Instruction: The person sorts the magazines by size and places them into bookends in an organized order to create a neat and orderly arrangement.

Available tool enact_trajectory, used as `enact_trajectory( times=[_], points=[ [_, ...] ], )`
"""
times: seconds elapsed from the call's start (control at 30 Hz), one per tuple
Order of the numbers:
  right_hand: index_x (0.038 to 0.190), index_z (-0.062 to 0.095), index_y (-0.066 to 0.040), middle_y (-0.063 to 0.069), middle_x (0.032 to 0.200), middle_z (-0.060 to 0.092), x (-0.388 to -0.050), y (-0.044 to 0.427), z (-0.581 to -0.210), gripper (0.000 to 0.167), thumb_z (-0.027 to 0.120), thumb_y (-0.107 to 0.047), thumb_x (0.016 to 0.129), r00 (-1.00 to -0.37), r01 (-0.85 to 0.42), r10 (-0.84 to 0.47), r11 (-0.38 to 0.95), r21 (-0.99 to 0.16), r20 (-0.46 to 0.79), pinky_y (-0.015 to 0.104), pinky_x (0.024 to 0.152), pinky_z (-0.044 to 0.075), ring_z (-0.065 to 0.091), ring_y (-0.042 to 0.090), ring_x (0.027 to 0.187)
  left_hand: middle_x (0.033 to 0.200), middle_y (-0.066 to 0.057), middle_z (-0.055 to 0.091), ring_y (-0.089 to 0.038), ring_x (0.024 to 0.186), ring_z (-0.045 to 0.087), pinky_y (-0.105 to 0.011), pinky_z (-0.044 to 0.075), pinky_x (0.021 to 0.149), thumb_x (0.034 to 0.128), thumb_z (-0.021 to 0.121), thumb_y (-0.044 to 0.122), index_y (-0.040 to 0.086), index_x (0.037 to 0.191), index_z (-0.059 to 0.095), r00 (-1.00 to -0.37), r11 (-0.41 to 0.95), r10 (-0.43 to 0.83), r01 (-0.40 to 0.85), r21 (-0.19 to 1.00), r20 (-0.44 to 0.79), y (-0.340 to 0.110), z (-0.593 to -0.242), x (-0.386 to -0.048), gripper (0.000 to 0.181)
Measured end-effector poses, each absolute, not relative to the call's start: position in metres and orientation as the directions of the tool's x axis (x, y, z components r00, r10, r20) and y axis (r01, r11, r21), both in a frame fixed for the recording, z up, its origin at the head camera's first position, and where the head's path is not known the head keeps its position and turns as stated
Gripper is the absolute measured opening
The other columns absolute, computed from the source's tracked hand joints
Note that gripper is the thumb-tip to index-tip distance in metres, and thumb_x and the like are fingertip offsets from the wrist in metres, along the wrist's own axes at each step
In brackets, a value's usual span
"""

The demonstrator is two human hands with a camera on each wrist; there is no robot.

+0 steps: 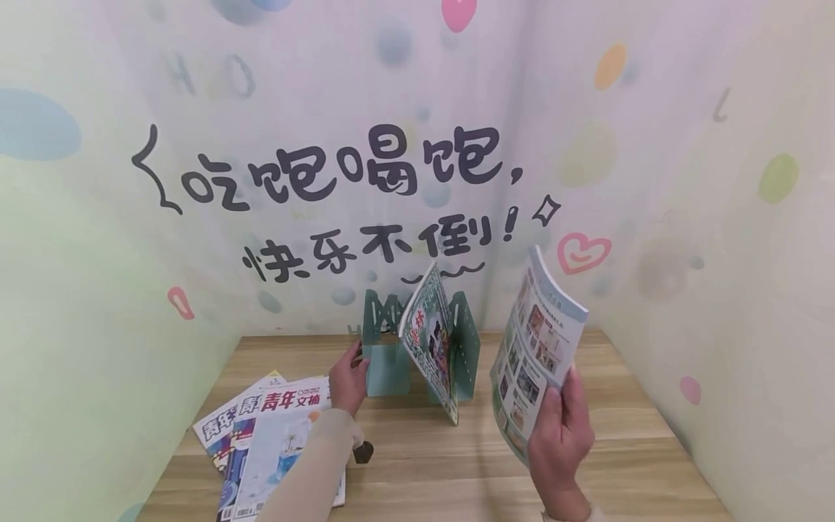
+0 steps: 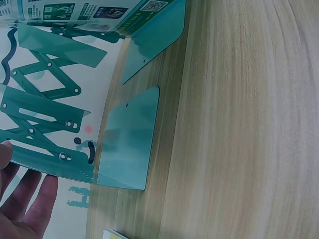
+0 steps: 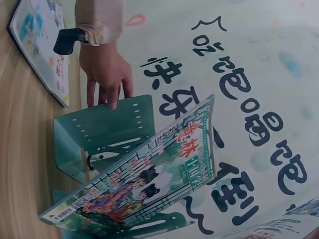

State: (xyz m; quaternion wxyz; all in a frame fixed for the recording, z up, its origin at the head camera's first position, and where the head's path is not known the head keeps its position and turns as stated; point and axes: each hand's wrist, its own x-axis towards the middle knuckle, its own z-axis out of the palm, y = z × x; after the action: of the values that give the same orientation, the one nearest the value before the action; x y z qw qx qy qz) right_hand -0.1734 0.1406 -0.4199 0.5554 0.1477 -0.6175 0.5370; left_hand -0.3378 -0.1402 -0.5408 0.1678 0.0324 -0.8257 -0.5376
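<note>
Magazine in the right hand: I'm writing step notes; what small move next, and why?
Probably ease the held magazine leftward into the green expandable bookend: the right hand holds it nearby, the left hand grips the left panel, and a Yilin magazine already leans inside.

The magazine pile is partly hidden by the left sleeve, the left hand is cropped in the left wrist view, and the raised magazine in the right
</note>
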Motion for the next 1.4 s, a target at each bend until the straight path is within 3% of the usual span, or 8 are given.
enact_trajectory(
  times=[0.8,1.13,1.4],
  points=[
    [0.126,0.048,0.020,0.035,0.119,0.058,-0.175,0.130,-0.384,0.035,0.041,0.016,0.092,-0.208,-0.887,0.496,0.268,-0.376,0.843,0.035,0.090,0.054,0.064,0.035,0.108,0.134,-0.015,0.058,-0.031,0.116,0.059,-0.045,0.051,0.093,0.0983,0.057,0.009,0.015,0.144,0.048,-0.944,0.422,-0.233,0.118,0.899,0.233,-0.139,-0.540,-0.337,0.047],
    [0.126,0.047,0.020,0.036,0.118,0.058,-0.174,0.125,-0.375,0.033,0.041,0.013,0.094,-0.203,-0.911,0.490,0.222,-0.347,0.847,0.035,0.089,0.054,0.064,0.033,0.106,0.135,-0.016,0.056,-0.031,0.117,0.058,-0.045,0.051,0.094,0.0985,0.057,0.010,0.013,0.144,0.047,-0.948,0.420,-0.222,0.117,0.900,0.226,-0.141,-0.542,-0.338,0.047],
    [0.129,0.046,0.018,0.035,0.117,0.059,-0.184,0.122,-0.384,0.037,0.038,0.016,0.093,-0.267,-0.893,0.466,0.210,-0.399,0.843,0.032,0.084,0.057,0.066,0.030,0.101,0.134,-0.014,0.058,-0.030,0.116,0.059,-0.045,0.051,0.094,0.0977,0.057,0.008,0.014,0.144,0.048,-0.947,0.412,-0.226,0.121,0.903,0.230,-0.141,-0.545,-0.339,0.047]
  ],
)
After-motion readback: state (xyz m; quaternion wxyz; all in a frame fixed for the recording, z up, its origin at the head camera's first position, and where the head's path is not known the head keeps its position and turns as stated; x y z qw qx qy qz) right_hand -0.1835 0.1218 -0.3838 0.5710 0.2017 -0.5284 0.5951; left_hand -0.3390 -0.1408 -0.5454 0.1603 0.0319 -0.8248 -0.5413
